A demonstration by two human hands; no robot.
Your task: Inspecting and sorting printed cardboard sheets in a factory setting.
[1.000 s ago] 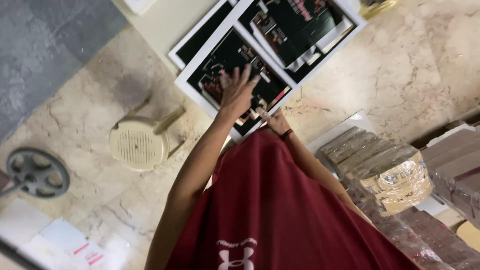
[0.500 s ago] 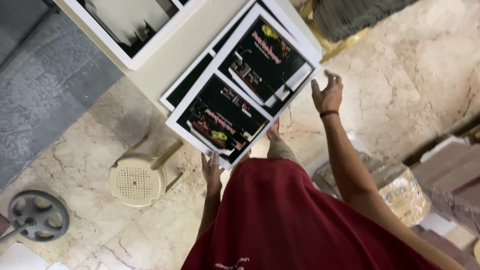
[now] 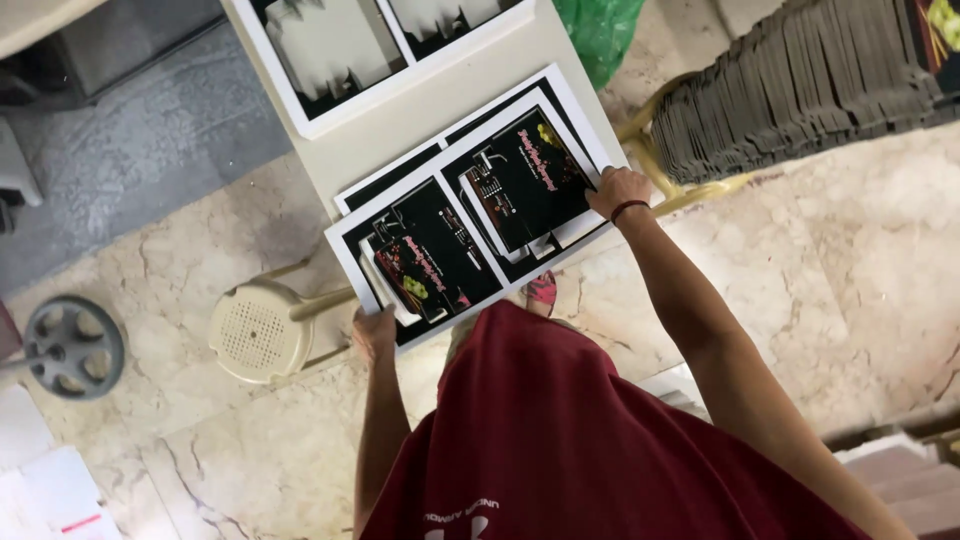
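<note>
My right hand (image 3: 618, 190) has dropped onto the printed sheet (image 3: 470, 225), gripping its far edge on the cream table (image 3: 400, 130); left hand (image 3: 374, 333) pinches the near corner. I'm squaring it up; next needs an even lift.

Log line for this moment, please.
left hand: grips near edge of printed sheet | right hand: grips far edge | sheet over table

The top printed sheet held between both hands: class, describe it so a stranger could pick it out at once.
Find the cream table. On the stack at its near edge lies the large white-bordered black printed sheet, left hand and right hand at opposite ends. Unlike the sheet with pale shapes further back, it shows coloured pictures.
</note>
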